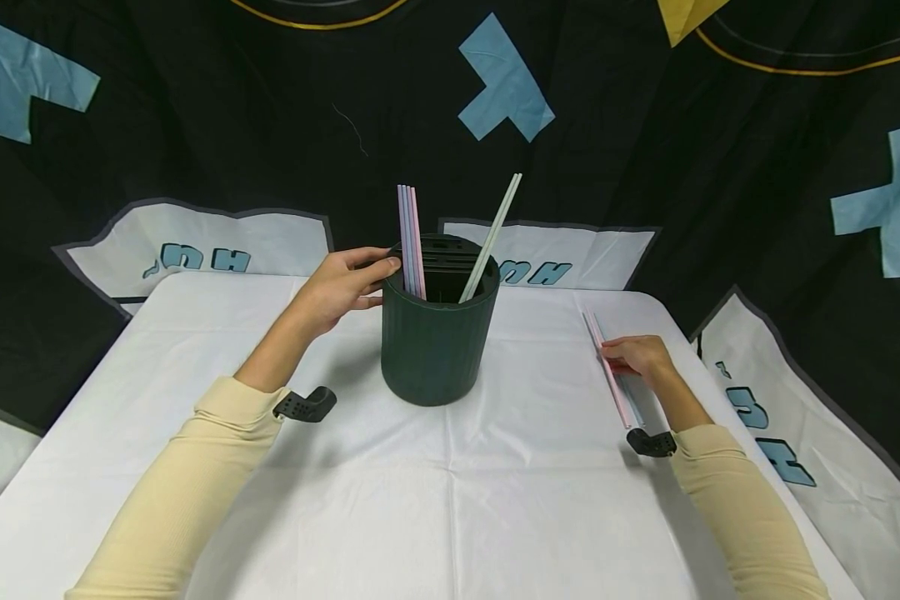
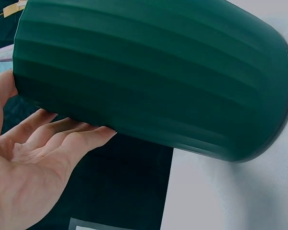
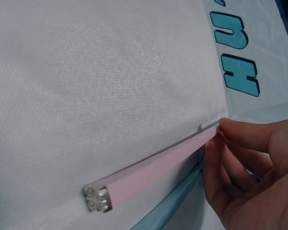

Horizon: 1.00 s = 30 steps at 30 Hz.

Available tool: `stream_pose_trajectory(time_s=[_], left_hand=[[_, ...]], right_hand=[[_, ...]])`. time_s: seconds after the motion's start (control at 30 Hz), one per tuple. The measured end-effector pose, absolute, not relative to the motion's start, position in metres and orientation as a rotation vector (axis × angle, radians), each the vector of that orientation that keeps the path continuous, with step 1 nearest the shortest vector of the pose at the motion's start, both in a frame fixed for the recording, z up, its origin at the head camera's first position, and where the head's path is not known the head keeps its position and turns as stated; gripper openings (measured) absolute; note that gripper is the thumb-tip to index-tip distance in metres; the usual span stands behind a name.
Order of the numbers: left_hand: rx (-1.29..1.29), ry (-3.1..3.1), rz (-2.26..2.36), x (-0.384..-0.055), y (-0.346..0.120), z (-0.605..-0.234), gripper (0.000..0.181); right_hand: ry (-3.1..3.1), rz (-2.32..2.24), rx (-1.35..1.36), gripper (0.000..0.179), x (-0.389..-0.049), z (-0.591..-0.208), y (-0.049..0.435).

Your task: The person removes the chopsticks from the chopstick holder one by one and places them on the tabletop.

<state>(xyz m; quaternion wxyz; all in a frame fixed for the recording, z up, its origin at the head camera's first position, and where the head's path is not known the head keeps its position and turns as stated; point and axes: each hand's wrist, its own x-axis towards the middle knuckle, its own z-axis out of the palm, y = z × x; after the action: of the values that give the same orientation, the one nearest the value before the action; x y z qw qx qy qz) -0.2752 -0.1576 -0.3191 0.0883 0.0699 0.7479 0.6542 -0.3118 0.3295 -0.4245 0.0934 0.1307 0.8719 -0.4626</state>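
Note:
A ribbed dark green bin [image 1: 437, 350] stands upright on the white-covered table. My left hand [image 1: 345, 283] grips its upper left side, thumb at the rim and fingers along the outer wall; the left wrist view shows the fingers [image 2: 77, 139] against the ribs. Inside the bin, pink and lilac chopsticks [image 1: 411, 242] lean at the left and pale green chopsticks [image 1: 491, 237] at the right. Over at the table's right, my right hand [image 1: 640, 354] pinches a pink chopstick [image 3: 153, 175] with a square metal end cap. A light blue chopstick [image 3: 175, 196] lies beside it.
White cloth [image 1: 390, 517] with fold creases covers the table. Behind hangs a black cloth [image 1: 270, 125] with light blue patches [image 1: 506, 79]. The table's right edge runs close by my right forearm. A slotted dark panel [image 1: 446, 250] spans the back part of the bin's top.

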Motion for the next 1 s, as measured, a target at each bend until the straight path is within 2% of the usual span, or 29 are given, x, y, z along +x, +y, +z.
stream_pose_trajectory(time_s=[0.23,0.43,0.77,1.0], left_hand=[[0.213,2.220,1.950,-0.275,-0.156,-0.319,0.059],[0.191,2.228,1.949,-0.275,-0.156,-0.318,0.060],[0.182,2.230,1.955,-0.274,-0.155,-0.315,0.058],[0.180,2.225,1.955,-0.273,-0.155,-0.316,0.057]], right_hand=[[2.562,-1.433,0.445,0.045,-0.311,-0.422,0.331],[2.597,-1.420,0.386,0.045,-0.312,-0.407,0.323],[2.488,-1.645,0.198,0.046,-0.317,-0.332,0.267],[2.344,-1.779,-0.045,0.044,-0.303,-0.285,0.217]])
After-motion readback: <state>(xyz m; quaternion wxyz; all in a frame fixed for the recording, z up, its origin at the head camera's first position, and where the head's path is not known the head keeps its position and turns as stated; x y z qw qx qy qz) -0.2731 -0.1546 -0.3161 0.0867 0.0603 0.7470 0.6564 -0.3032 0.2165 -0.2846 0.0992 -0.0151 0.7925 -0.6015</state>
